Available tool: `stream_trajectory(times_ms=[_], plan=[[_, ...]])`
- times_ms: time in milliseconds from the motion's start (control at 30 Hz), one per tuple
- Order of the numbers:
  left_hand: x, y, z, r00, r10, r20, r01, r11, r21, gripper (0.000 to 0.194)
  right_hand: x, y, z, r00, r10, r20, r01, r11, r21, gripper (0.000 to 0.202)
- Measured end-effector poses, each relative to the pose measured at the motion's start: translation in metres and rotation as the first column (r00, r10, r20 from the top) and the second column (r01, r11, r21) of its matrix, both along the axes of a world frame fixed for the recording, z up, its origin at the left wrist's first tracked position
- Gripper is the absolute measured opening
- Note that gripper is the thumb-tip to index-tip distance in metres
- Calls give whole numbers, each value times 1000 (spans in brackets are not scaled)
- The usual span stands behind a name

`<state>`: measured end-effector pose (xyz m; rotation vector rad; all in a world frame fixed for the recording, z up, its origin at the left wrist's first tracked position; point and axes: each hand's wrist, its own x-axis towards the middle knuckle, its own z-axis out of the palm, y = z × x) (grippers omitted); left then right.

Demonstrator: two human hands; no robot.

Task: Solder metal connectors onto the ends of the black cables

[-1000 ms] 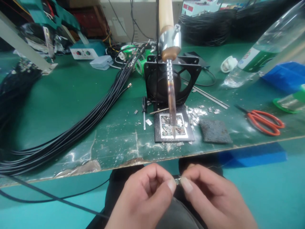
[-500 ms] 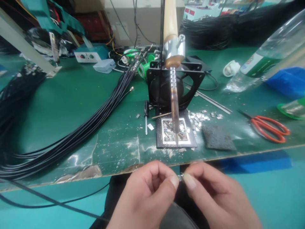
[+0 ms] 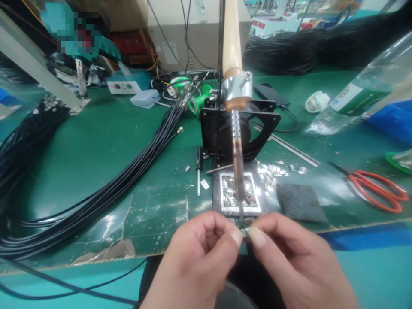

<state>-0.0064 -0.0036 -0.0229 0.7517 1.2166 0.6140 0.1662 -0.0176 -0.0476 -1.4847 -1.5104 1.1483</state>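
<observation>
Between my two hands sits a small metallic piece (image 3: 245, 232), mostly covered by the fingertips and too small to name. My left hand (image 3: 206, 249) pinches one side of it with thumb and forefinger. The other side is pinched the same way by my right hand (image 3: 286, 253). Just above the piece, a soldering iron (image 3: 237, 154) with a wooden handle hangs tip down in a metal clamp. Its tip ends close over the fingertips; whether it touches the piece I cannot tell. Behind the hands lies a square white-rimmed tray (image 3: 222, 201) full of small metal bits.
A black fan (image 3: 209, 128) stands behind the iron. Left are a bundle of black cables (image 3: 128, 167) and a screwdriver (image 3: 198, 169). Right are loose metal bits (image 3: 272, 174), a dark grey pad (image 3: 301, 201), red-handled scissors (image 3: 376, 189) and a plastic bottle (image 3: 350, 94).
Both hands, still pinching the small piece, have moved up relative to the bench, from in front of its edge to beneath the iron's tip. The view has tilted slightly.
</observation>
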Motion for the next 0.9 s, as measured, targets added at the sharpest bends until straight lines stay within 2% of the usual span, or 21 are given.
stream_trajectory(times_ms=[200, 533, 667, 800, 900], plan=[[2, 3, 0, 998, 41, 41, -41, 999, -5, 28, 2, 3, 0, 1000, 9, -3, -9, 1000, 15, 33], [-1, -5, -9, 991, 66, 116, -63, 997, -36, 34, -3, 5, -2, 1000, -4, -3, 4, 997, 75, 33], [-1, -5, -6, 979, 75, 188, -67, 997, -50, 38, -1, 4, -2, 1000, -12, -25, 14, 997, 75, 33], [2, -3, 2, 990, 63, 125, -56, 996, -64, 34, -2, 3, 0, 1000, -10, -21, 11, 998, 56, 34], [2, -3, 1, 992, 66, 109, -60, 997, -55, 31, -3, 2, 1, 1000, -14, -26, 15, 999, 46, 35]])
